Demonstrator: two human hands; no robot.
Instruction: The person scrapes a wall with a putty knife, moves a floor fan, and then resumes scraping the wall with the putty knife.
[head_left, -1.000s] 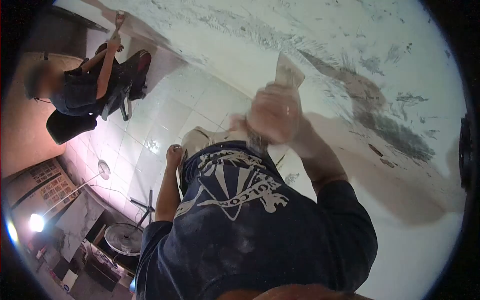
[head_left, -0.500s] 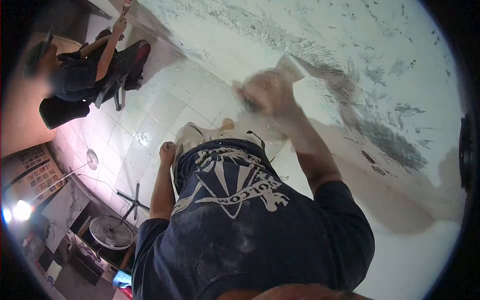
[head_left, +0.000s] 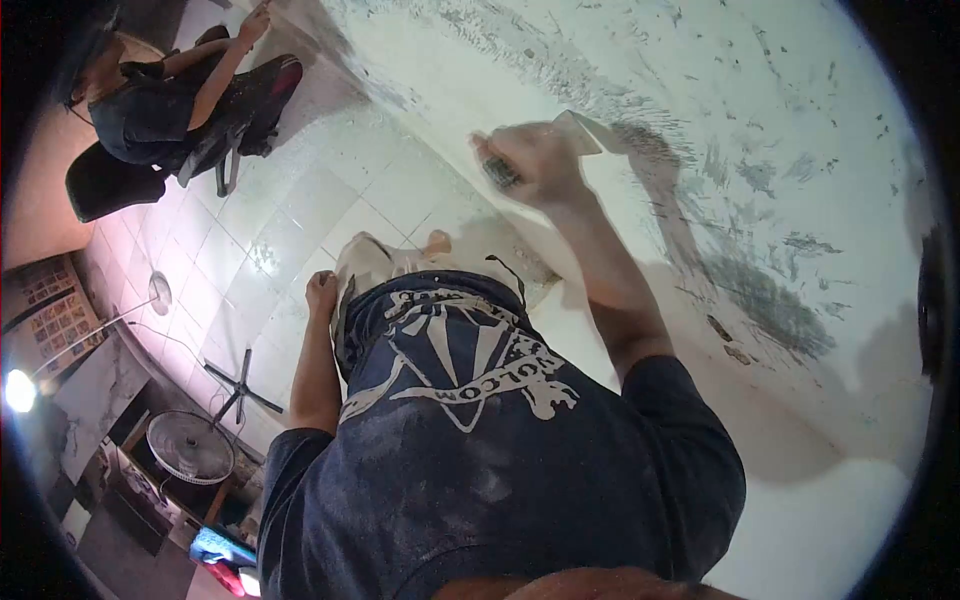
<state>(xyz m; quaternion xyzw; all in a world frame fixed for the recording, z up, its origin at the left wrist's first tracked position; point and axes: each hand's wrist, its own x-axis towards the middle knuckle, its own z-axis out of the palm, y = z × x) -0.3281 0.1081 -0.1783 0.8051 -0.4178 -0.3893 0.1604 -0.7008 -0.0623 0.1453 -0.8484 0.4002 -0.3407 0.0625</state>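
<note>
My right hand [head_left: 545, 165] is wrapped around the handle of a putty knife [head_left: 584, 134]. Its pale, wide blade meets the wall, and a dark handle end shows below my fist. The white wall [head_left: 610, 215] carries rough grey streaks and patches around the blade. At my other side, my left hand [head_left: 321, 293] hangs low beside my light shorts with its fingers curled in; nothing sticks out of it.
A co-worker [head_left: 150, 115] sits on a dark chair at the upper left, one arm raised to the wall. A standing fan [head_left: 190, 447], its cross-shaped base [head_left: 243, 386] and a bright lamp [head_left: 20, 390] are at the left. Pale tiles [head_left: 300, 225] cover the floor.
My right hand stays near the same stretch of wall, with the putty knife a little lower. The room has shifted slightly leftward in view. A brush held up by the co-worker is out of sight.
</note>
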